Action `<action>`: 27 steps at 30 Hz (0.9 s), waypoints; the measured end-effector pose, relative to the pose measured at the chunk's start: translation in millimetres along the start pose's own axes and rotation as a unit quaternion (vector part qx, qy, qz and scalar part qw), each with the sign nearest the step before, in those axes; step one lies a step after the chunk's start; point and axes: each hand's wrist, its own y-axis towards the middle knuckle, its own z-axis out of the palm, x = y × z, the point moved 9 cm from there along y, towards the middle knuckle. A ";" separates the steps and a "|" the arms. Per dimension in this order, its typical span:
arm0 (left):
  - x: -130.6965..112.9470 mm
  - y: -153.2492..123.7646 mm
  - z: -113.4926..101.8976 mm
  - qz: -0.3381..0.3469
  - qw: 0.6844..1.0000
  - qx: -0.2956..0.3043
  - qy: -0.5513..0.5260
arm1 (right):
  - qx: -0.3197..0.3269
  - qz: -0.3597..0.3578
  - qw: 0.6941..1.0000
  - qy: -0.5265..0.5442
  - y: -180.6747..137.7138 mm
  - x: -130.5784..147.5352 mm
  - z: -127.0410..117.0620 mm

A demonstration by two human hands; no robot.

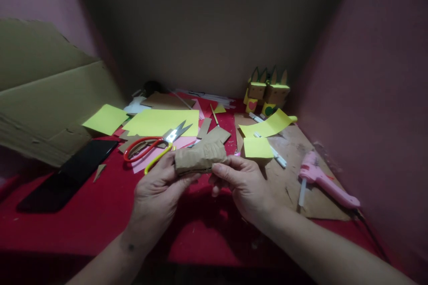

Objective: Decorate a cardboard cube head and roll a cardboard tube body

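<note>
A rolled piece of brown cardboard point(200, 157), creased on its surface, is held level above the red tabletop. My left hand point(158, 189) grips its left end, the thumb along the lower edge. At the right end, my right hand point(242, 182) pinches the lower edge between thumb and fingers; some fingertips are hidden behind it. Scissors point(147, 144) with one red and one yellow handle lie just beyond my left hand, blades open. Past the roll are a cardboard scrap point(217, 135) and a small yellow paper point(258, 148).
A pink glue gun point(329, 180) rests on a cardboard sheet point(321, 209) at right. A black phone point(68, 176) lies at left before a large cardboard piece point(53, 84). Yellow paper point(160, 121) and two small cardboard figures point(267, 93) are farther back.
</note>
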 end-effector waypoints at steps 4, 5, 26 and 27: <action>-4.1 1.1 1.0 0.020 1.000 -0.001 -0.007 | -0.001 -0.009 1.000 0.017 0.0 2.5 1.2; -4.7 1.3 0.5 0.026 1.000 -0.004 -0.007 | 0.003 -0.009 1.000 0.019 0.3 2.7 2.1; -11.4 -1.9 8.9 0.011 1.000 0.005 0.019 | -0.002 0.049 0.998 0.044 -1.1 -9.7 6.8; -11.0 -1.9 8.2 0.010 1.000 0.002 0.022 | 0.001 0.048 0.998 0.045 -1.5 -9.7 7.6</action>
